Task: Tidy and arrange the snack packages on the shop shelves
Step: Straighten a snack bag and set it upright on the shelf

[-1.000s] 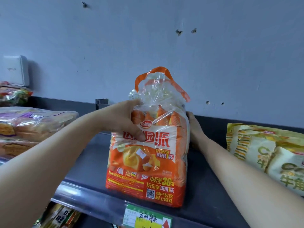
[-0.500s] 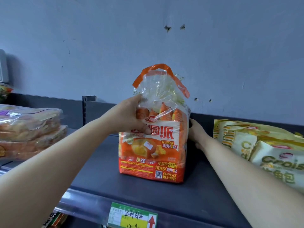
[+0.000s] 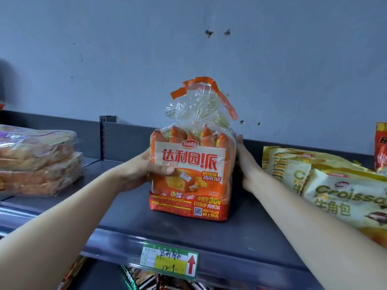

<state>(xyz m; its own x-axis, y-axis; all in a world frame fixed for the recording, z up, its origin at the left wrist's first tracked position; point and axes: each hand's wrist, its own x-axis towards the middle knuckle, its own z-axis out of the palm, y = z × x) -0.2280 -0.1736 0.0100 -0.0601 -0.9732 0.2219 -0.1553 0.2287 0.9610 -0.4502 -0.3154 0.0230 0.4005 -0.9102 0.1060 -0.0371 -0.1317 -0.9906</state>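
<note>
The orange snack bag (image 3: 191, 176) has been pushed back from the shelf's front lip since a moment ago and now faces squarely forward. The left thumb has slid down from the logo to just under the big red lettering.

The bag stands upright in the middle of the dark grey shelf (image 3: 125, 214), held between both hands. The left hand (image 3: 144, 170) grips its left side, thumb curled across the front panel and fingers hidden behind. The right hand (image 3: 246, 162) lies flat against the right side, fingers straight and together, reaching toward the back corner.

Behind is a scuffed pale blue wall (image 3: 272, 70). To the right, near the right forearm, yellow croissant packs (image 3: 335, 191) lie slumped on one another, with a red packet (image 3: 381, 149) at the frame's edge beyond them. Well apart on the left, clear-wrapped bread packs (image 3: 37, 162) sit stacked.

Through the bag's clear top, individually wrapped orange cakes stand in rows, under a bunched neck and an orange carry strap (image 3: 209, 88).

A green and yellow price tag (image 3: 168, 261) is clipped to the shelf rail just below the bag.
</note>
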